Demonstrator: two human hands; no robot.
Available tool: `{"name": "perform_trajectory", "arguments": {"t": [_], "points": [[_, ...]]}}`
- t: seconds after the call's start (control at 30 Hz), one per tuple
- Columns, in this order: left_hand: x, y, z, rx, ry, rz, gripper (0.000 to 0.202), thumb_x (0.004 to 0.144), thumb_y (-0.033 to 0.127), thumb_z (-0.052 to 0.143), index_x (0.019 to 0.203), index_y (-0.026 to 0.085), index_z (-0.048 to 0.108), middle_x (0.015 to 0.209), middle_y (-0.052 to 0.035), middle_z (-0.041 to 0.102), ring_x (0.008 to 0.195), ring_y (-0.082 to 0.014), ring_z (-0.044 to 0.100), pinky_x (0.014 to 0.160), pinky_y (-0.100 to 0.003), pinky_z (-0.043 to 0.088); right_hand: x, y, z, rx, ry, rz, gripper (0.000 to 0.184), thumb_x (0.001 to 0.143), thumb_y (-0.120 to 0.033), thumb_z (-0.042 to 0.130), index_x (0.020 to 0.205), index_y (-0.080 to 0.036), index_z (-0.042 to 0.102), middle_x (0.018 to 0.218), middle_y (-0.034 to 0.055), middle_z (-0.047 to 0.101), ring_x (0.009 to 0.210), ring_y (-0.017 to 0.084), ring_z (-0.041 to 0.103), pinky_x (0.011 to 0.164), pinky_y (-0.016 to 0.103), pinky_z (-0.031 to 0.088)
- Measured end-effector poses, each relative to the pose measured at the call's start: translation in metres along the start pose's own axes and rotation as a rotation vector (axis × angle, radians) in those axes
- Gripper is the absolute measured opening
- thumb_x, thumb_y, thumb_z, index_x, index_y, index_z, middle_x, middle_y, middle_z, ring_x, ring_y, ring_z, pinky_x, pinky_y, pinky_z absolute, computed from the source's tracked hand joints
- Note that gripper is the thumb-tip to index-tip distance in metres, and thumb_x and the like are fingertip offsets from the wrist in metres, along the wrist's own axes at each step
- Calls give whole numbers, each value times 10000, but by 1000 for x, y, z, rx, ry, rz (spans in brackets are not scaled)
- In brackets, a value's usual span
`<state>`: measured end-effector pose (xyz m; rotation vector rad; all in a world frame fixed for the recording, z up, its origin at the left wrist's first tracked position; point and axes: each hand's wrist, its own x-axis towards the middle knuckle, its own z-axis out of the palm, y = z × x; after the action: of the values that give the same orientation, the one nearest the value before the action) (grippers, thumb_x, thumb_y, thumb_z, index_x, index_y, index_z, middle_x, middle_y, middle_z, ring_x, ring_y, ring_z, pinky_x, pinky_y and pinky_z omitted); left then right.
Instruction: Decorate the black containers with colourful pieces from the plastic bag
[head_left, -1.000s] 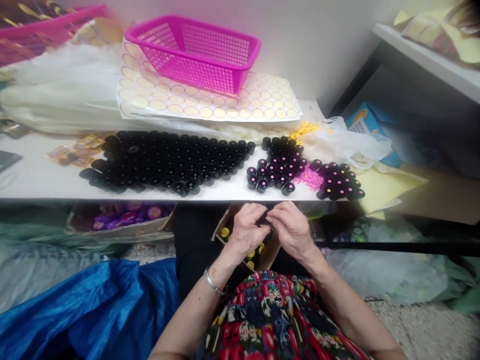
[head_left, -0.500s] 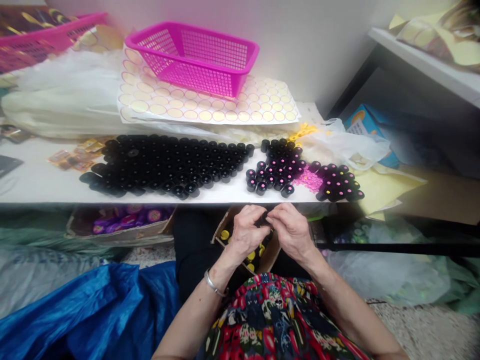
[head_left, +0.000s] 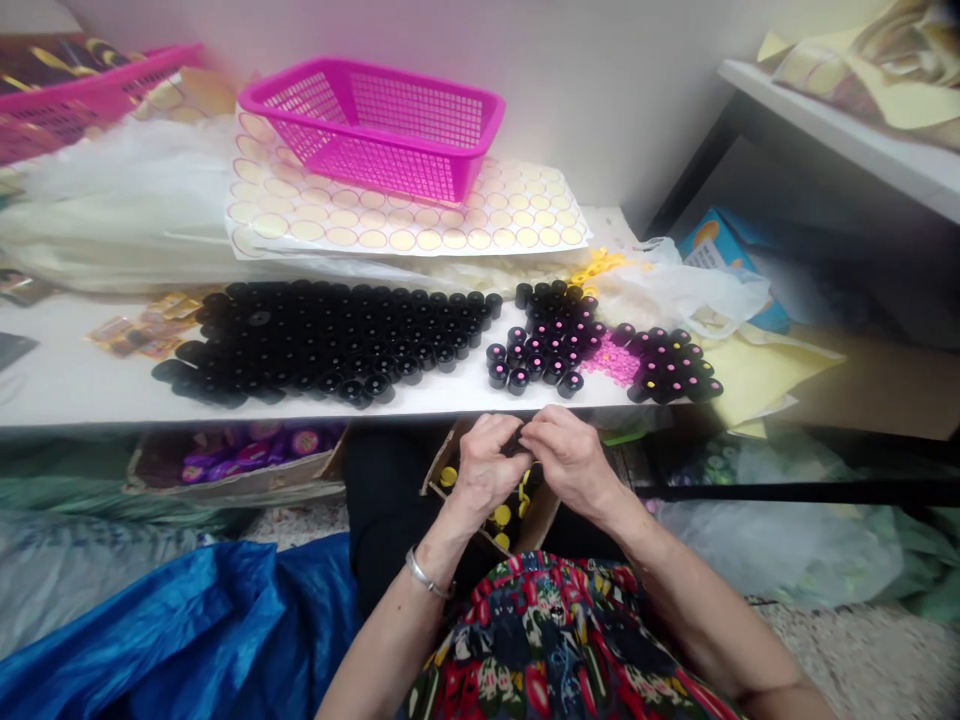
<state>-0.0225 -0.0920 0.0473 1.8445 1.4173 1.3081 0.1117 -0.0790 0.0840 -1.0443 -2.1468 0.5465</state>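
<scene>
No word or number can be read for certain. Dark lettering runs along the side of the pink basket (head_left: 82,103) at the upper left, too blurred to make out. A white label (head_left: 705,254) on the blue box (head_left: 739,262) at right carries small print, and a round label (head_left: 305,442) on a purple packet shows marks, both illegible.

Pale wall (head_left: 592,100), speckled floor (head_left: 847,650).
</scene>
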Motion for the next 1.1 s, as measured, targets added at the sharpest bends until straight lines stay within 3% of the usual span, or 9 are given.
{"name": "perform_trajectory", "arguments": {"t": [0.23, 0.4, 0.57, 0.7, 0.77, 0.83, 0.93, 1.03, 1.1], "points": [[2, -3, 5, -74, 18, -7, 202, 609, 61, 587, 780, 156, 641, 707, -11, 618, 685, -140, 533, 650, -265, 443, 2, 1, -5, 162, 10, 110, 163, 816, -101, 523, 746, -178, 648, 724, 18, 535, 708, 126, 509, 644, 255, 417], [4, -2, 5, -165, -32, -92, 185, 631, 79, 618, 795, 158, 656, 752, -19, 633, 728, -143, 561, 682, -260, 449, 5, 0, -10, 371, 39, 157, 122, 797, -105, 566, 823, -186, 654, 751, 2, 537, 704, 110, 532, 644, 241, 428], [4, -7, 1, -265, -41, -214, 188, 650, 229, 723, 815, 173, 653, 790, -8, 624, 734, -135, 570, 678, -246, 453, -2, 8, -15, 384, 209, 217, 66, 786, -147, 597, 811, -189, 640, 756, -1, 555, 718, 118, 531, 647, 244, 419], [11, -21, -13, -67, 116, -154, 227, 646, 313, 741, 815, 192, 651, 821, -10, 623, 783, -153, 557, 740, -275, 452, -5, 37, -17, 186, 418, 345, 86, 811, -180, 543, 766, -181, 616, 738, 5, 548, 703, 128, 522, 660, 254, 415], [17, -33, -19, 106, 203, -103, 225, 646, 341, 738, 811, 208, 664, 833, -14, 635, 819, -171, 545, 771, -295, 443, -1, 58, -17, -12, 450, 420, 116, 813, -180, 506, 764, -175, 612, 759, 19, 541, 723, 139, 519, 686, 265, 410], [23, -47, -23, 230, 235, -102, 238, 637, 369, 737, 811, 218, 676, 811, -16, 639, 821, -186, 537, 768, -309, 442, 6, 77, -17, -220, 398, 498, 150, 809, -170, 472, 787, -169, 620, 808, 40, 548, 755, 153, 516, 697, 271, 399], [31, -64, -22, 279, 252, -215, 361, 598, 407, 750, 893, 211, 682, 790, -22, 629, 791, -198, 544, 738, -322, 460, 20, 98, -15, -456, 248, 624, 208, 824, -165, 429, 818, -159, 637, 873, 73, 567, 778, 170, 511, 673, 277, 372], [37, -73, -18, 278, 271, -309, 463, 575, 434, 749, 970, 205, 672, 817, -26, 624, 788, -202, 561, 736, -332, 474, 30, 109, -10, -580, 143, 721, 253, 853, -183, 393, 834, -150, 643, 894, 89, 578, 752, 179, 513, 631, 288, 343], [40, -76, -15, 302, 250, -290, 420, 592, 440, 733, 940, 211, 679, 817, -29, 630, 807, -209, 567, 740, -334, 473, 35, 111, -7, -624, 97, 759, 275, 862, -180, 372, 837, -150, 644, 895, 92, 582, 735, 183, 517, 612, 294, 327]]}}
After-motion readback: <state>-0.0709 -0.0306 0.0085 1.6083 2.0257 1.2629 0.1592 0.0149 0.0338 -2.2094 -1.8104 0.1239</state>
